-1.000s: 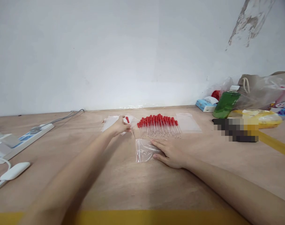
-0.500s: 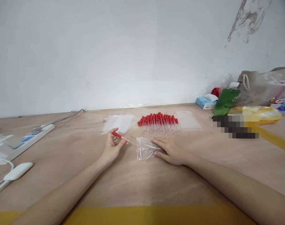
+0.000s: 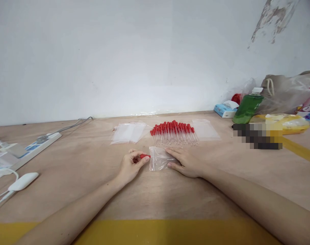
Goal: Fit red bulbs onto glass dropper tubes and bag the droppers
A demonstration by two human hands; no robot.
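Note:
Between the thumb and fingers of my left hand (image 3: 131, 165) is a dropper (image 3: 145, 156), pinched by its red rubber bulb. Its clear tube points right and lies at the mouth of a clear zip bag (image 3: 158, 162); how far in it reaches is hard to see. My right hand (image 3: 185, 162) rests flat on the bag's right part, fingers stretched out, pressing it on the table. Just behind the bag, several more red-bulbed droppers (image 3: 173, 131) lie side by side in a row, bulbs away from me.
Flat clear bags (image 3: 128, 132) lie left of the row, another bag stack (image 3: 207, 130) right of it. A power strip (image 3: 40, 148) with plugs and a white cable device (image 3: 23, 181) are at left. A tissue pack (image 3: 225, 110), green bottle (image 3: 248, 107) and yellow package (image 3: 287, 124) stand at right.
My left hand has moved right, bringing the dropper from left of the bag up to its mouth, tube at or inside the opening. My right hand stays on the bag.

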